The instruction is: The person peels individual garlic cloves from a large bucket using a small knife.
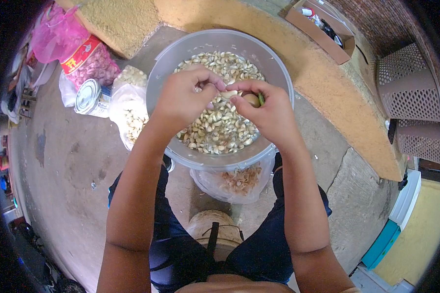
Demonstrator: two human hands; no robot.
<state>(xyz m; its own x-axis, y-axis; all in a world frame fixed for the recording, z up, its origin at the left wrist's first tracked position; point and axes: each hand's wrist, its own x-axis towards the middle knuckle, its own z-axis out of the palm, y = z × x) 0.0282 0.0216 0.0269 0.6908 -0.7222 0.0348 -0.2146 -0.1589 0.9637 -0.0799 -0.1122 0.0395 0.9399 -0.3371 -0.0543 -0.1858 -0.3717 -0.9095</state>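
Note:
Many garlic cloves point(215, 128) fill the bottom of a large grey tub point(168, 61). Above them, my left hand point(188, 95) and my right hand point(266, 105) meet with their fingertips at one pale clove point(229, 94). The left thumb and forefinger are pinched at its left end. My right thumb and forefinger close on its other side. Something green and round point(253, 99) shows inside the curl of my right hand; its full shape is hidden.
A clear bag of peels point(239, 183) lies below the tub. To the left are a bag of cloves point(132, 119), a can point(90, 97) and a pink mesh sack point(90, 63). A cardboard box point(322, 31) and perforated crates point(410, 83) stand at right.

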